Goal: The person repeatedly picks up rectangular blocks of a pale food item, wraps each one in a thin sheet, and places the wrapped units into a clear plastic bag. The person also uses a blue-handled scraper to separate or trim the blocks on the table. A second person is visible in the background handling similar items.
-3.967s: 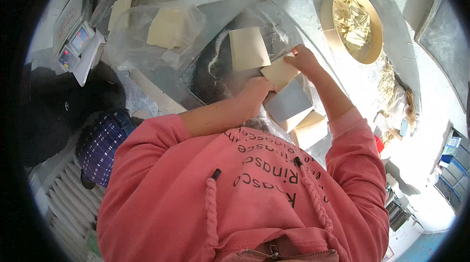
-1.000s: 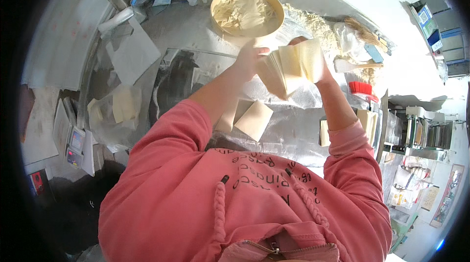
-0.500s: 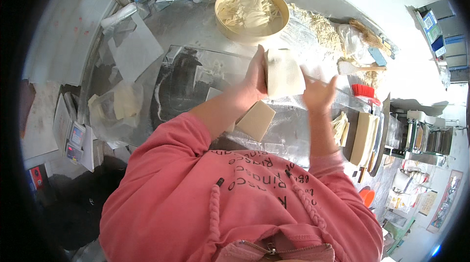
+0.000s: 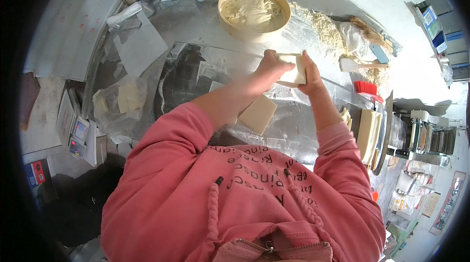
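Note:
A pale squared stack of thin dough sheets (image 4: 293, 73) is held up over the steel worktop (image 4: 301, 124) between both of my hands. My left hand (image 4: 274, 68) grips its left side, with a finger lying across the face. My right hand (image 4: 309, 75) grips the right side, fingers pointing up along the edge. Just below my hands, another square of dough sheets (image 4: 257, 112) lies on the work surface, with a further piece partly hidden by my left forearm.
A round container of cut noodles (image 4: 253, 12) stands behind. A plastic bag with sheets (image 4: 125, 103) and a scale (image 4: 78, 137) are left. To the right are a wooden scraper (image 4: 352, 65), red brush (image 4: 365, 87), long dough block (image 4: 369, 134) and a rolling machine (image 4: 426, 134).
The stack, fanned apart a second ago, now appears squared together. My right hand, off the stack and blurred half a second ago, grips it again; both hands have moved slightly right.

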Demonstrator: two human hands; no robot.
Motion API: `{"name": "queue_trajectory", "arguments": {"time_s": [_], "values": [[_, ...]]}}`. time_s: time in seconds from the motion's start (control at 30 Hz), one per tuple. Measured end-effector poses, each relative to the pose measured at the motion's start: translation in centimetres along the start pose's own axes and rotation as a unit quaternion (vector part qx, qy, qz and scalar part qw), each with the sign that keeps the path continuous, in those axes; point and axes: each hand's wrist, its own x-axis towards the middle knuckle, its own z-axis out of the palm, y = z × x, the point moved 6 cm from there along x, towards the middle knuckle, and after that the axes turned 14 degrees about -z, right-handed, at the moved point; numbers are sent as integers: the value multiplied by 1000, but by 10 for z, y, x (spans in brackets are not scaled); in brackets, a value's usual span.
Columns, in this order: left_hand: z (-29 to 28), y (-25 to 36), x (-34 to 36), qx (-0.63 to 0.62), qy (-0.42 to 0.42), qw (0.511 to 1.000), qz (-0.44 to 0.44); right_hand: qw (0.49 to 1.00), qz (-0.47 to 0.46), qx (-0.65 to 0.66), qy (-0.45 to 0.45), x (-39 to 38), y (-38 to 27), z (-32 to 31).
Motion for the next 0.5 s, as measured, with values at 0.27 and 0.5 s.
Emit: {"name": "queue_trajectory", "arguments": {"time_s": [0.27,0.5], "values": [[30,-15,15,-561,-218,784,-153,975,-151,84,-137,-16,-73,19],[12,-50,13,-497,-16,852,-167,760,-426,-414,-265,-23,-94,0]]}}
